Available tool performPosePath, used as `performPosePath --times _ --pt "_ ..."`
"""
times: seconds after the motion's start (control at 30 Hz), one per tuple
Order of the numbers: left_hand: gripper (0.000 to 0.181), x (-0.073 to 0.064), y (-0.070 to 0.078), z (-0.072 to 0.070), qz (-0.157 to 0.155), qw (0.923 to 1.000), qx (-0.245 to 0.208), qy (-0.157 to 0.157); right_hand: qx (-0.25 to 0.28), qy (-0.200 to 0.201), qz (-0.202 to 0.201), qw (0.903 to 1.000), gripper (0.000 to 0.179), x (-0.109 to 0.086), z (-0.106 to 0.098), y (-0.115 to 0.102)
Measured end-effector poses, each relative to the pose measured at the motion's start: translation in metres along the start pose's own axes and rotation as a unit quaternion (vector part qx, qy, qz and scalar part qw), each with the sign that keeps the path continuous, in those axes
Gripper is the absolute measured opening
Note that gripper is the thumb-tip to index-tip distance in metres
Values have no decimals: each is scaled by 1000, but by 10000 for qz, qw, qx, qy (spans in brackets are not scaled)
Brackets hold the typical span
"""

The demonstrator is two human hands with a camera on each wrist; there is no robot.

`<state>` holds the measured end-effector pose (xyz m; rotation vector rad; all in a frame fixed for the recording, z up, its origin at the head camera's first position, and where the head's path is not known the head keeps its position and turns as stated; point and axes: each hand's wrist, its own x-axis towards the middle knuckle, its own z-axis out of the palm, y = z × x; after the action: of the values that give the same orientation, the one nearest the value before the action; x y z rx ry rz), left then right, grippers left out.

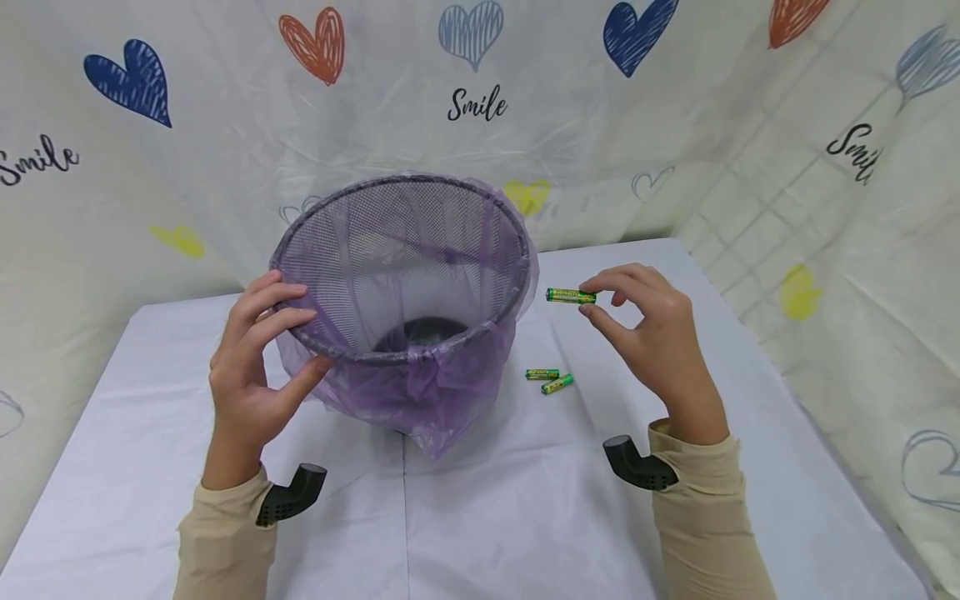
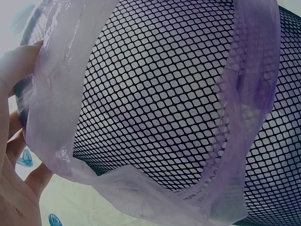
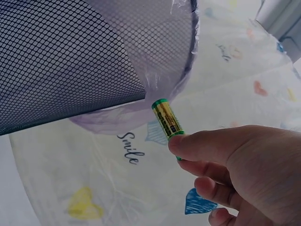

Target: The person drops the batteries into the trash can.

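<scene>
A dark mesh wastebasket [image 1: 352,242] lined with a thin purple plastic bag [image 1: 457,375] stands tilted toward me on the table. My left hand [image 1: 251,367] grips its left rim, thumb outside and fingers over the edge; the left wrist view shows the bag [image 2: 51,103] folded over that rim. To the right of the basket, my right hand [image 1: 652,329] pinches one end of a green and yellow battery [image 1: 570,296] between thumb and fingers, above the table. In the right wrist view the battery [image 3: 167,120] points toward the basket's rim.
Two more batteries lie close together on the white-covered table [image 1: 495,517], one battery [image 1: 542,374] just behind the other battery [image 1: 557,384], right of the basket. A curtain [image 1: 390,108] printed with hearts and "Smile" hangs behind and at the sides.
</scene>
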<state>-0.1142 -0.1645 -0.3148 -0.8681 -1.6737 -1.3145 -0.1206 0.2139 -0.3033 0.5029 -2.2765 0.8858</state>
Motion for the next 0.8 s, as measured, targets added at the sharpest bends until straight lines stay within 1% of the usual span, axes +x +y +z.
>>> performPosePath --times 0.4,0.8 --pt "48 -1 -1 -2 -33 9999 72 -80 84 95 -51 9999 21 4 -2 -6" --pt "48 -3 -2 -4 -26 9998 174 -107 158 320 -90 9993 21 9 -2 -13"
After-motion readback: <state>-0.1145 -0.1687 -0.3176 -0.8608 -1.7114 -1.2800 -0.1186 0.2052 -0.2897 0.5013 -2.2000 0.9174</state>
